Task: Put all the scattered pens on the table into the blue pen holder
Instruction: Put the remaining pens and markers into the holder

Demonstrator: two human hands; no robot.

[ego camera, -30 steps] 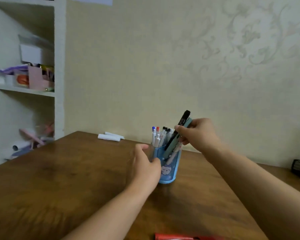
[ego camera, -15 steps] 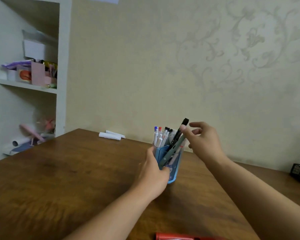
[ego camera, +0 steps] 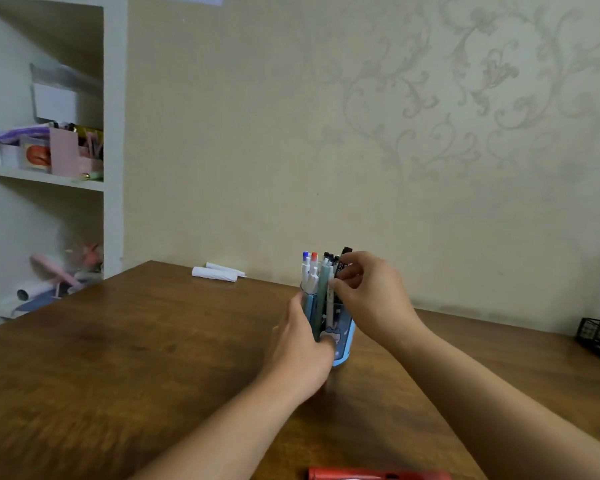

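Blue pen holder (ego camera: 344, 344) stood upright on the wooden table (ego camera: 125, 358), gripped by the left hand (ego camera: 300, 348), fingers wrapped around its near side. Right hand (ego camera: 368, 292) sat at the rim, fingertips (ego camera: 336, 283) pinched on the pens (ego camera: 317, 275) standing inside, just beyond the left thumb. Judged: settling a pen in. Next move would call for fetching the red object (ego camera: 378, 474) at the near edge, possibly a pen. Two white tubes (ego camera: 217, 271) lay well past the fingers, by the patterned wall. Shelves stood left.

Home room, wallpaper (ego camera: 465, 98), cluttered shelf (ego camera: 49, 174)
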